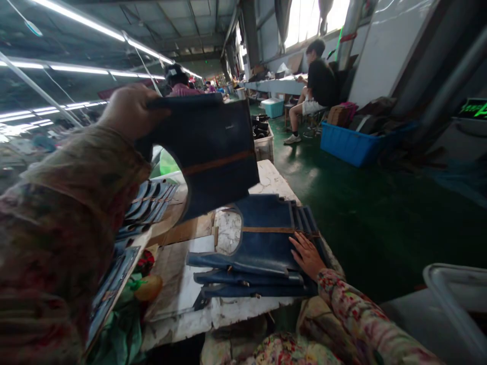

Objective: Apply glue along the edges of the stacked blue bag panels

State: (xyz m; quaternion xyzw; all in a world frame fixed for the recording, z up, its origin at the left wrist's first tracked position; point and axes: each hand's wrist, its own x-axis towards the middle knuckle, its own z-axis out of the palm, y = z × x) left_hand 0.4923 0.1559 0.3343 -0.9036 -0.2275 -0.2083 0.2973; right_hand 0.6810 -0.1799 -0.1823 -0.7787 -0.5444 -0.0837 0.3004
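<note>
- At the left edge, a floral sleeve extends forward toward the raised left hand.
- Lower left, beside the work surface, dark blue pieces lie in overlapping rows, with brown strips across them.
- Left hand: positioned above the work surface, its thumb and fingers pinching the upper left corner of the raised panel.
- Yellowish round object: located near the left side of the work surface, close to green material.
- Raised panel: dark blue, suspended from the left hand above the work surface. A curved cut-out forms its left side; a brown strip crosses its face; a small pale mark is visible near its upper right.
- Work surface: white and worn, it supports the panel stack.
- Panel stack: blue panels with a brown strip and a curved cut-out at left. Edges are staggered at the right and along the near side.
- Right hand: laid on the right end of the panel stack, palm down, fingers slightly spread.
- Seated person: in the background, wearing a black top.
- Blue crate: filled, on the green floor.
</note>
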